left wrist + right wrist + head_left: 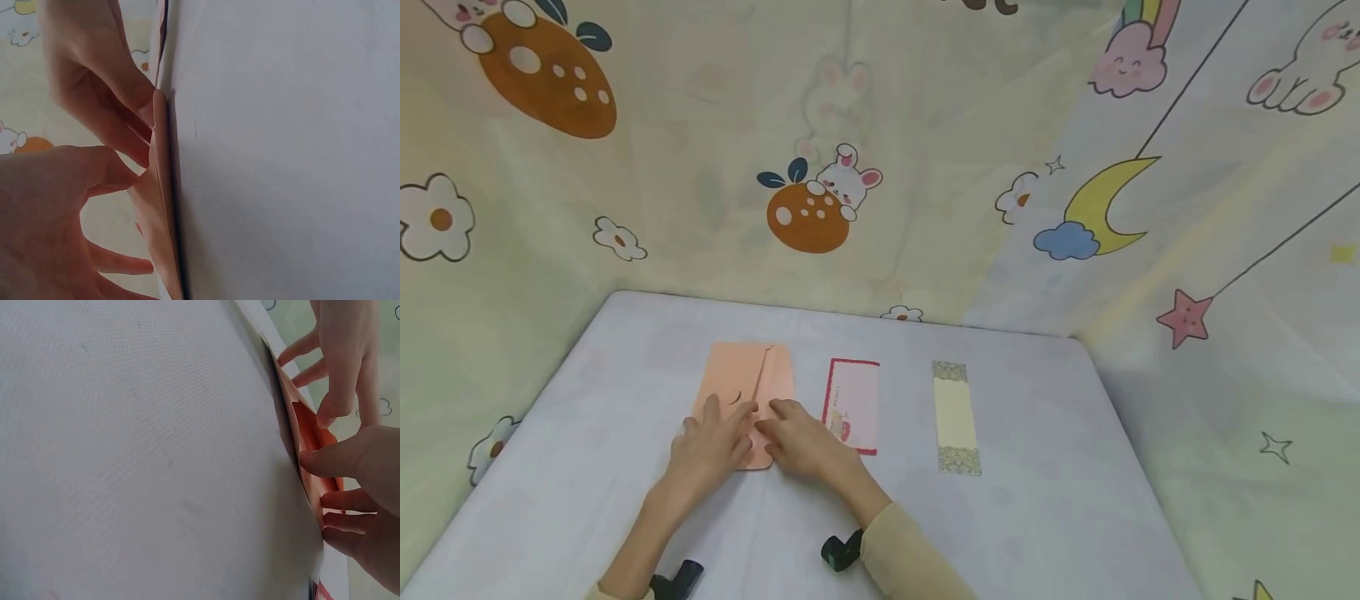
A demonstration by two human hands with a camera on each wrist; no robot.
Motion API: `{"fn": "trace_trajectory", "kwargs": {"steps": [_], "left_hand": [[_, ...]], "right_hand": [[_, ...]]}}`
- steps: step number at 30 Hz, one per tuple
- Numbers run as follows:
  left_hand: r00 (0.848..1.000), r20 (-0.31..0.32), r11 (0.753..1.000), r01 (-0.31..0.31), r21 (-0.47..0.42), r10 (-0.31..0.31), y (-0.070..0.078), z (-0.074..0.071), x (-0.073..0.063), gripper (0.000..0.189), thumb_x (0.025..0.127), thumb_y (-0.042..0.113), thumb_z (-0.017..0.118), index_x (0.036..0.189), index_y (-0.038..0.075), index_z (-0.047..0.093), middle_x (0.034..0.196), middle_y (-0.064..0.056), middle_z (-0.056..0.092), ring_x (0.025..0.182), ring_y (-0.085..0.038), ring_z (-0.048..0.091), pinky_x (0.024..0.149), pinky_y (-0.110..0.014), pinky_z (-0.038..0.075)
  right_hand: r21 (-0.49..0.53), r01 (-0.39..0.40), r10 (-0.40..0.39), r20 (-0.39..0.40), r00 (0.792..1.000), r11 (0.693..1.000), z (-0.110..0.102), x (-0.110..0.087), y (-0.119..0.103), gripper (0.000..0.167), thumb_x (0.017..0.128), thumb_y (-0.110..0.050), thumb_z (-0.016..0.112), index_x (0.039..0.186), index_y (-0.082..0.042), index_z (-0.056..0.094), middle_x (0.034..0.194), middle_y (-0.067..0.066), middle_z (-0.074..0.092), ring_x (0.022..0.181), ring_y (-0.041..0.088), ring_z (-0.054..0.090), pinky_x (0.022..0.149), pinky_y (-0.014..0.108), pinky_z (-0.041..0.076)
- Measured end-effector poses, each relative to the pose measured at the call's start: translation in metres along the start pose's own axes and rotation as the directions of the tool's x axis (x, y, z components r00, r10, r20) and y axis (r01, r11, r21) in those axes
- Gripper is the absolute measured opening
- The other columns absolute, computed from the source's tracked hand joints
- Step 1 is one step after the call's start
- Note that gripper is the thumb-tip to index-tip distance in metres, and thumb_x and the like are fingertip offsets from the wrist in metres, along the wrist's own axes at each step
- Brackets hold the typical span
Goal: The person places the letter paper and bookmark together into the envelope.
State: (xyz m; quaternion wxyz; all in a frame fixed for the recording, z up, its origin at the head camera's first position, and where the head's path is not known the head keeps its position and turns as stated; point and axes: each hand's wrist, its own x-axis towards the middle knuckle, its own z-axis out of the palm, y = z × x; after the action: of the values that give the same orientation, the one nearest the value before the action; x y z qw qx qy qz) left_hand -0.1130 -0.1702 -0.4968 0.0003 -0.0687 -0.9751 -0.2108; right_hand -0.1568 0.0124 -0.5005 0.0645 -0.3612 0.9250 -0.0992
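Observation:
A peach envelope (730,365) lies at the left of the table, its long flap (778,375) along the right side. My left hand (709,442) rests on the envelope's body with fingers spread, the thumb near the flap's edge. My right hand (805,446) has bent fingers and thumb at the lower part of the flap. In the right wrist view, the right thumb and fingertips touch the envelope (306,425), and its darker orange inside shows through a gap. Seen edge-on in the left wrist view, the envelope (156,212) has both hands close together on it.
Right of the envelope lies a pink card with a red border (857,404), partly behind the right hand. Farther right is a cream strip with glittery ends (955,414). A white cloth covers the table (1060,500); printed curtains (925,233) hang behind and beside it.

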Motion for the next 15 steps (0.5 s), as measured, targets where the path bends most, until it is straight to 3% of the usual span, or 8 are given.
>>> {"fn": "trace_trajectory", "kwargs": {"steps": [9, 13, 15], "left_hand": [[1.0, 0.002, 0.998, -0.027, 0.064, 0.027, -0.003, 0.003, 0.001, 0.03, 0.097, 0.025, 0.068, 0.126, 0.019, 0.063, 0.119, -0.025, 0.045, 0.068, -0.036, 0.049, 0.048, -0.038, 0.041], [0.997, 0.022, 0.994, -0.08, 0.077, 0.079, -0.009, -0.001, 0.001, 0.035, 0.097, 0.028, 0.07, 0.13, 0.019, 0.063, 0.127, -0.031, 0.046, 0.071, -0.039, 0.053, 0.048, -0.042, 0.045], [0.992, 0.039, 0.991, -0.118, 0.062, 0.116, -0.013, -0.004, 0.002, 0.039, 0.098, 0.032, 0.07, 0.133, 0.018, 0.062, 0.133, -0.035, 0.045, 0.079, -0.048, 0.059, 0.051, -0.049, 0.049]], "right_hand": [[0.033, -0.009, 0.008, 0.038, 0.999, 0.999, -0.001, -0.001, 0.0, 0.037, 0.1, -0.019, 0.066, 0.138, -0.019, 0.066, 0.153, 0.006, 0.051, 0.147, 0.019, 0.042, 0.118, 0.027, 0.036], [0.03, -0.015, 0.014, 0.04, 0.999, 0.999, -0.001, -0.002, -0.001, 0.036, 0.1, -0.019, 0.066, 0.136, -0.019, 0.067, 0.154, 0.006, 0.05, 0.147, 0.019, 0.041, 0.118, 0.027, 0.036], [0.028, -0.016, 0.015, 0.038, 0.999, 0.999, -0.002, -0.002, 0.0, 0.036, 0.1, -0.018, 0.066, 0.136, -0.019, 0.067, 0.154, 0.006, 0.05, 0.147, 0.019, 0.041, 0.118, 0.027, 0.036]]}}
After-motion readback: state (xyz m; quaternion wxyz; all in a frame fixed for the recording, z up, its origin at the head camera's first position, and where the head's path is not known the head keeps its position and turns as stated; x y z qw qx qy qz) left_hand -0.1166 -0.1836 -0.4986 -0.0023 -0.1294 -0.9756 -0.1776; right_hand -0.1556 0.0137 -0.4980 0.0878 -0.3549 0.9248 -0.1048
